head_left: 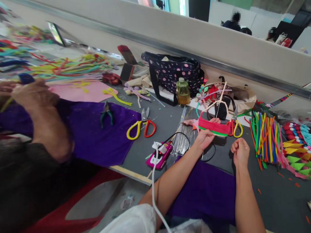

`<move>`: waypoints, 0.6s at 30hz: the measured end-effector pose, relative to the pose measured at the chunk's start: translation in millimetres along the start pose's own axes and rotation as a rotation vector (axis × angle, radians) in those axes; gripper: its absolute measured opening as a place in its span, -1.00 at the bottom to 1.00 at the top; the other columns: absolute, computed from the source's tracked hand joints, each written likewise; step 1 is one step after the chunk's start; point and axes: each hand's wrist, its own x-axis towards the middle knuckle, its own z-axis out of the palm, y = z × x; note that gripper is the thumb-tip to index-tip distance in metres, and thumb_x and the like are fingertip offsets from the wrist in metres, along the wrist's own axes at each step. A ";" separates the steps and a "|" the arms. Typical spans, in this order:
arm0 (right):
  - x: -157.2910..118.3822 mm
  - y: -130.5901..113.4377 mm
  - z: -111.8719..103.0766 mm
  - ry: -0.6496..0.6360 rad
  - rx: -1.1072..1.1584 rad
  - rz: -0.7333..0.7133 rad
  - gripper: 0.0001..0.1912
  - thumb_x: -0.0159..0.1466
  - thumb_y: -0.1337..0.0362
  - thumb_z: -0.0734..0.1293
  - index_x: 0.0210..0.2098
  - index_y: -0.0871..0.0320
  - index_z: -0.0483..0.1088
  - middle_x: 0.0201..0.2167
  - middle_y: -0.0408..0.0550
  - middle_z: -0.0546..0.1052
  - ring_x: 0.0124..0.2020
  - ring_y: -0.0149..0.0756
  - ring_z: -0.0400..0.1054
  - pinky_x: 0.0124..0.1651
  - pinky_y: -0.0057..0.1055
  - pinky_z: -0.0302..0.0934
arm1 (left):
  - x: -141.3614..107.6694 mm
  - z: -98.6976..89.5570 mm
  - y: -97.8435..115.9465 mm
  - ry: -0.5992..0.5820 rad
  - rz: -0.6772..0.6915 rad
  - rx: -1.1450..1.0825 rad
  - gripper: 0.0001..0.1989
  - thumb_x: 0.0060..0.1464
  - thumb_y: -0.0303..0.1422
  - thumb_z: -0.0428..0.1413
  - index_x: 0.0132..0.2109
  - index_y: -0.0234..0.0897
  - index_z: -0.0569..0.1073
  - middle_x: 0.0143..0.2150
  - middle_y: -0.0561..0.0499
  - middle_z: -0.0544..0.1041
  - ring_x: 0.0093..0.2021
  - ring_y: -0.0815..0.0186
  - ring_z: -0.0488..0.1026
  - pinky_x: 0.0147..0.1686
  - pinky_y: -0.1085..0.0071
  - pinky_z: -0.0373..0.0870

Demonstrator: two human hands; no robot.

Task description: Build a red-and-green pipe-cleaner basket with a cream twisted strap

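My left hand (pixel 204 139) is closed on a pipe-cleaner piece (pixel 213 126), a red panel with a green and white lower edge, like a watermelon slice. Pale pink stems (pixel 220 103) rise from it. Just to the right, my right hand (pixel 240 150) is curled with fingertips pressed together; whatever may be in them cannot be made out. Scissors with red and yellow handles (pixel 237 128) lie behind my hands. A pink tool with a metal tip (pixel 188 122) rests left of the piece, by thin silvery wires (pixel 181 142).
At left, a co-worker's hand (pixel 36 92) works over purple cloth (pixel 97 129) holding pliers (pixel 106 115). Nearby are other scissors (pixel 145 124), a pink device (pixel 160 155) with cables, a bottle (pixel 183 92), a dotted bag (pixel 170 72) and bundled pipe cleaners (pixel 266 137).
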 end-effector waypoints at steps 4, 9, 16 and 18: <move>0.4 3.3 1.4 0.029 -0.084 -0.052 -0.71 0.13 0.07 0.38 -0.36 0.14 0.30 -0.56 -0.27 0.36 -0.64 -0.52 0.23 -0.66 -0.59 0.07 | -0.9 2.4 -0.1 -0.006 -0.005 -0.006 -0.12 -0.30 -0.74 -0.07 0.27 -0.30 0.21 0.27 -0.11 0.30 0.34 0.20 0.08 0.33 0.22 -0.04; -3.2 7.6 7.7 -0.081 -0.176 -0.009 -0.63 0.10 0.06 0.41 -0.22 0.18 0.40 -0.43 -0.14 0.48 -0.62 -0.54 0.24 -0.67 -0.59 0.07 | -2.1 3.5 -8.2 -0.038 -0.017 0.004 -0.10 -0.30 -0.75 -0.07 0.27 -0.19 0.21 0.28 -0.07 0.29 0.31 0.18 0.15 0.31 0.17 0.00; -3.7 7.9 7.1 -0.025 -0.198 -0.020 -0.70 0.05 0.10 0.45 -0.40 0.20 0.40 -0.61 -0.21 0.44 -0.69 -0.54 0.19 -0.68 -0.58 0.06 | 0.1 -0.2 -10.7 -0.046 -0.083 -0.054 -0.42 -0.05 -0.58 0.08 0.18 -0.34 0.32 0.20 -0.19 0.38 0.27 0.07 0.22 0.27 0.10 0.05; -2.2 6.5 5.7 -0.003 -0.184 -0.025 -0.69 0.03 0.10 0.46 -0.40 0.20 0.40 -0.59 -0.20 0.46 -0.69 -0.53 0.20 -0.68 -0.57 0.07 | 2.3 -2.3 -6.8 -0.032 -0.070 -0.097 -0.55 0.07 -0.42 0.09 0.12 -0.43 0.36 0.18 -0.27 0.39 0.26 0.05 0.23 0.27 0.10 0.06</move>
